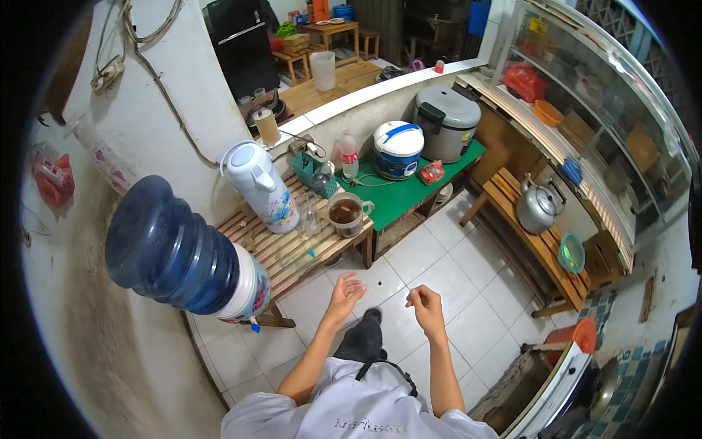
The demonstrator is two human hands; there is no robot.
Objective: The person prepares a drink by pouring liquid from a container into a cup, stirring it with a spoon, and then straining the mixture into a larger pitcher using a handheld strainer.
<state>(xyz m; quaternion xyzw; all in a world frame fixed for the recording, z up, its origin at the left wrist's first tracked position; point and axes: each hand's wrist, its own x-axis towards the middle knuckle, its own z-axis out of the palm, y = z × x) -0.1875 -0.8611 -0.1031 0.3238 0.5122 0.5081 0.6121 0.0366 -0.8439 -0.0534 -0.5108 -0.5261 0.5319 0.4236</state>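
Both my hands are held out in front of my body, above the white tiled floor (419,247), touching nothing. The fingers of my left hand (346,293) are apart, with nothing in them. My right hand (425,308) has its fingers curled, and whether something small is between them cannot be told. Nearest ahead is a slatted wooden table (285,262) bearing a clear pitcher of dark brown liquid (346,215), clear glasses (308,219) and a light blue airpot with flowers (260,181). Behind them stands a teal plastic basket (307,167) with metal utensils.
A blue water jug (175,252) on a dispenser stands at the left. A green table (395,203) holds a rice cooker (448,123), a cooler jug (398,151) and a plastic bottle (349,153). At the right, a wooden bench (502,211) carries a metal kettle (537,208); a stove (559,389) stands lower right.
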